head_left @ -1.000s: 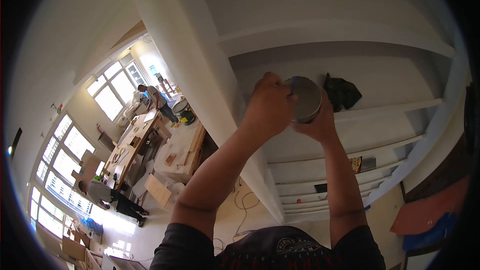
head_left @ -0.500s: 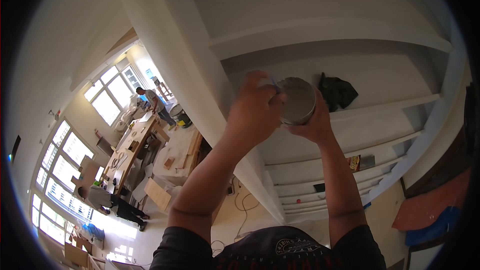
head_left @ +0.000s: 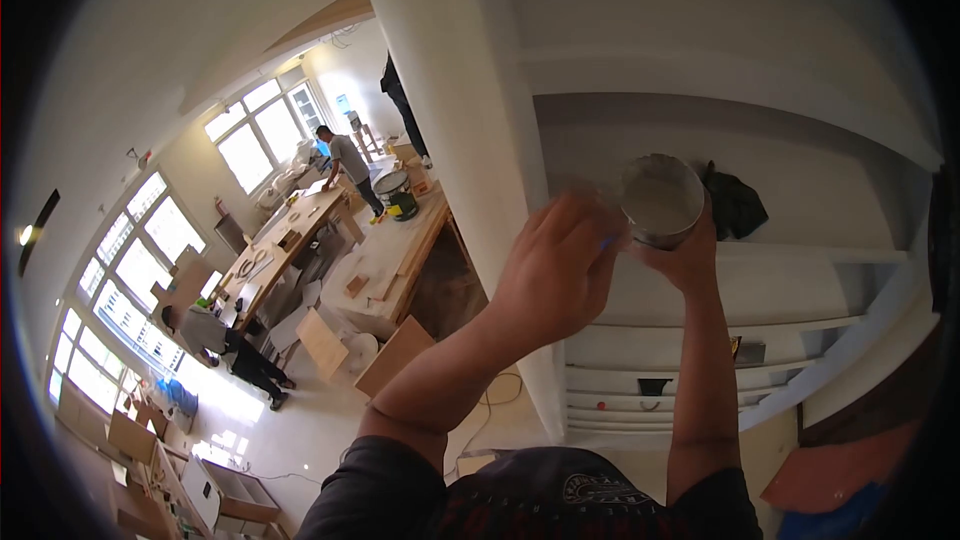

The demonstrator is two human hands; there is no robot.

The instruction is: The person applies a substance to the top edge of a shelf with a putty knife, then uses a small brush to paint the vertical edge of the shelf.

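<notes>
The left hand (head_left: 560,270) had dropped lower beside the metal can (head_left: 662,198), grip unclear — the right hand (head_left: 692,258) clasped its side, I judged the stiffest hold.

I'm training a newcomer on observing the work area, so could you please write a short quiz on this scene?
1. True or false: the right hand is holding the round tin.

2. What lies on the shelf, next to the tin as seen from the camera?
A) A claw hammer
B) A dark, crumpled cloth-like item
C) A desk lamp

3. Fill in the blank: the large dark bucket near the standing person in the background has a patch coloured ____.

Key: 1. True; 2. B; 3. yellow
</notes>
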